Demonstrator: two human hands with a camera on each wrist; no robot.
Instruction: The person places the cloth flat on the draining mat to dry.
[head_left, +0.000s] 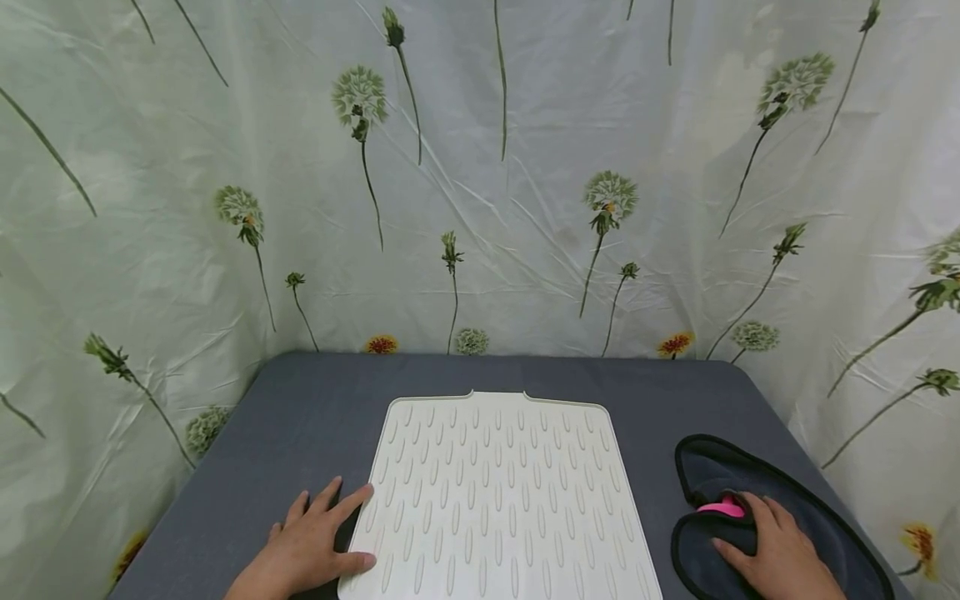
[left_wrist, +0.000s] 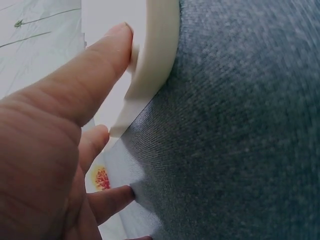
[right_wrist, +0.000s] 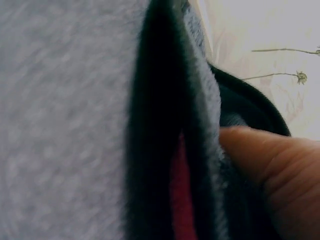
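A white ridged drainboard (head_left: 498, 492) lies flat on the dark grey-blue cloth. My left hand (head_left: 303, 542) is at its left edge with the fingers spread. In the left wrist view its thumb (left_wrist: 107, 62) rests on the drainboard's raised rim (left_wrist: 162, 50), while other fingertips touch the cloth beside it. To the right, my right hand (head_left: 783, 546) grips a folded dark blue fabric piece (head_left: 720, 462) with black edging. Something bright pink (head_left: 723, 507) shows inside the fold. In the right wrist view the thumb (right_wrist: 275, 155) presses the fabric; the other fingers are hidden there.
A dark grey-blue cloth (head_left: 315, 417) covers the table. Behind and around it hangs a pale curtain (head_left: 480, 200) printed with dandelions. The drainboard has a raised tab (head_left: 498, 398) at its far edge.
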